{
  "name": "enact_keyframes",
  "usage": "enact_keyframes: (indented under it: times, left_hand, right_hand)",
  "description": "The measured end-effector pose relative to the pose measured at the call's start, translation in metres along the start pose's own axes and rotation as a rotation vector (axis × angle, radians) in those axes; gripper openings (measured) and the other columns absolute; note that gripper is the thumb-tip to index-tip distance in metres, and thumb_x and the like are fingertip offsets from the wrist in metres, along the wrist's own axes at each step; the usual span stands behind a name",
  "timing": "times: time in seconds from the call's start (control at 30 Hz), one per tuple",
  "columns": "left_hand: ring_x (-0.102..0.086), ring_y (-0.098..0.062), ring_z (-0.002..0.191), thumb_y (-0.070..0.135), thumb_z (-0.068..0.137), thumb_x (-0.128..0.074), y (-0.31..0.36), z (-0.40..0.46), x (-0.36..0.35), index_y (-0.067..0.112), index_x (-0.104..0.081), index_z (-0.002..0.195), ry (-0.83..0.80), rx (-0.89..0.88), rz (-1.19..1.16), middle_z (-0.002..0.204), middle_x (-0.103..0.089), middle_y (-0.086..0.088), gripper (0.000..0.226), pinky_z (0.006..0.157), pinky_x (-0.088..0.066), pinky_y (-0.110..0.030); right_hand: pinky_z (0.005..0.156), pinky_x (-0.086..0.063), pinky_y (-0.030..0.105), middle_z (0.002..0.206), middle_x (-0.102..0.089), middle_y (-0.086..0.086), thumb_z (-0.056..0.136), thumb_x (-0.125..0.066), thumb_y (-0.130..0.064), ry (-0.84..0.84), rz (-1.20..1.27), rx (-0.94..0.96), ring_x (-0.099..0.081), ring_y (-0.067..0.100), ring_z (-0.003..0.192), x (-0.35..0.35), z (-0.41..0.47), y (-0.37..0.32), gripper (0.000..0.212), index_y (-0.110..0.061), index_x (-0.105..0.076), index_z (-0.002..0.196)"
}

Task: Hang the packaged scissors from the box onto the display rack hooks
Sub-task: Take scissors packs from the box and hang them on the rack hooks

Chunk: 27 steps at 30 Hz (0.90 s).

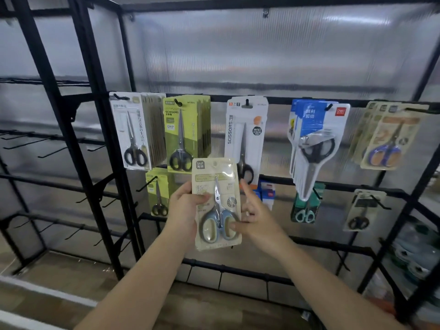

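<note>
A beige scissors pack (216, 203) is held upright before the display rack (262, 98), unhung. The left hand (184, 206) pinches its left edge; the right hand (254, 220) steadies the lower right, forefinger raised. The hang hole is kept uppermost, presumably for hooking.

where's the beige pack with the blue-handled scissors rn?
Head view, centre: the beige scissors pack is held upright in front of the rack, left hand gripping its left edge, right hand at its lower right.
</note>
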<state>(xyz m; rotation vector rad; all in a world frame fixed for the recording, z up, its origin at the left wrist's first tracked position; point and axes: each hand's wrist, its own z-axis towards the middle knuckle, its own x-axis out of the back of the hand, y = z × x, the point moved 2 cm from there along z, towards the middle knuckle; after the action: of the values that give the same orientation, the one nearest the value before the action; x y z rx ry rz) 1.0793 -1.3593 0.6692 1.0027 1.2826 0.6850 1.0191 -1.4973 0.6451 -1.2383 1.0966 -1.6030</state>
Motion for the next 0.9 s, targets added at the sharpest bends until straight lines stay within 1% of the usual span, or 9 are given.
enact_keyframes:
  times: [0.1,0.17,0.27,0.4,0.53,0.6,0.7,0.77,0.9]
  left_hand:
    - [-0.071,-0.018,0.064,-0.019,0.080,-0.045,-0.007,-0.001,-0.005,0.009,-0.067,0.092,-0.051,-0.008,0.057,0.076,-0.074,-0.002,0.038,0.048,-0.053,-0.027]
    - [-0.070,-0.015,0.067,-0.019,0.080,-0.047,-0.009,0.003,-0.014,0.010,-0.067,0.092,-0.103,-0.057,0.133,0.076,-0.074,0.001,0.037,0.050,-0.053,-0.025]
    - [-0.066,-0.013,0.080,-0.018,0.080,-0.052,-0.015,0.010,-0.040,0.017,-0.065,0.092,-0.226,-0.153,0.346,0.085,-0.071,0.003,0.039,0.065,-0.054,-0.023]
    - [-0.056,-0.008,0.084,-0.007,0.087,-0.051,-0.025,0.017,-0.088,0.010,-0.059,0.114,-0.380,-0.379,0.808,0.099,-0.064,-0.004,0.034,0.073,-0.042,-0.006]
    - [-0.053,-0.018,0.111,0.003,0.088,-0.050,-0.029,0.014,-0.138,0.014,-0.050,0.131,-0.529,-0.613,1.076,0.120,-0.058,-0.006,0.044,0.095,-0.043,-0.027]
    - [-0.050,-0.023,0.116,0.004,0.085,-0.050,-0.028,0.009,-0.158,0.013,-0.048,0.132,-0.570,-0.755,1.181,0.126,-0.056,-0.008,0.048,0.094,-0.044,-0.034]
    - [-0.043,-0.023,0.121,0.008,0.086,-0.048,-0.025,0.003,-0.179,0.015,-0.043,0.135,-0.591,-0.889,1.358,0.132,-0.052,-0.004,0.051,0.091,-0.041,-0.033]
    - [-0.040,-0.021,0.124,0.011,0.088,-0.045,-0.022,0.000,-0.187,0.016,-0.041,0.136,-0.575,-0.951,1.432,0.134,-0.049,-0.002,0.049,0.088,-0.042,-0.032]
    - [-0.041,-0.018,0.125,0.013,0.090,-0.044,-0.019,-0.003,-0.193,0.016,-0.043,0.133,-0.540,-1.021,1.464,0.133,-0.049,-0.001,0.043,0.088,-0.043,-0.031]
  right_hand:
    - [0.087,-0.052,0.027,0.127,-0.057,-0.003,0.081,-0.060,0.012,0.060,0.039,0.005,-0.059,0.014,0.110,-0.003,0.002,0.012,0.092,-0.041,-0.019,0.143]
    - [0.095,-0.048,0.027,0.136,-0.051,-0.005,0.081,-0.054,0.016,0.135,0.052,0.046,-0.052,0.011,0.121,0.007,0.001,0.014,0.091,-0.048,-0.023,0.138]
    - [0.101,-0.040,0.018,0.141,-0.046,-0.006,0.082,-0.044,0.020,0.334,0.051,0.076,-0.042,0.007,0.129,0.039,-0.005,0.012,0.083,-0.043,-0.030,0.136]
    - [0.102,-0.039,0.018,0.139,-0.045,-0.012,0.087,-0.039,0.018,0.593,0.001,0.124,-0.044,0.001,0.125,0.100,-0.025,0.005,0.077,-0.036,-0.031,0.142]
    - [0.078,-0.041,0.012,0.142,-0.033,-0.019,0.090,-0.036,0.013,0.870,-0.172,0.130,-0.045,0.004,0.104,0.171,-0.045,-0.006,0.079,-0.045,-0.021,0.141]
    - [0.065,-0.042,0.018,0.133,-0.042,-0.002,0.091,-0.035,0.009,0.958,-0.257,0.095,-0.047,0.015,0.094,0.208,-0.052,-0.013,0.072,-0.041,-0.025,0.143]
    - [0.084,-0.052,0.040,0.136,-0.040,0.004,0.089,-0.034,0.006,1.015,-0.270,0.060,-0.051,0.022,0.110,0.251,-0.056,-0.027,0.070,-0.038,-0.029,0.143]
    - [0.091,-0.047,0.033,0.148,-0.034,0.002,0.087,-0.032,0.009,1.052,-0.229,0.027,-0.047,0.018,0.117,0.270,-0.058,-0.039,0.070,-0.031,-0.030,0.144]
    - [0.081,-0.036,0.024,0.145,-0.039,0.002,0.093,-0.033,0.004,1.094,-0.218,-0.099,-0.047,0.016,0.105,0.287,-0.065,-0.044,0.057,-0.023,-0.034,0.144]
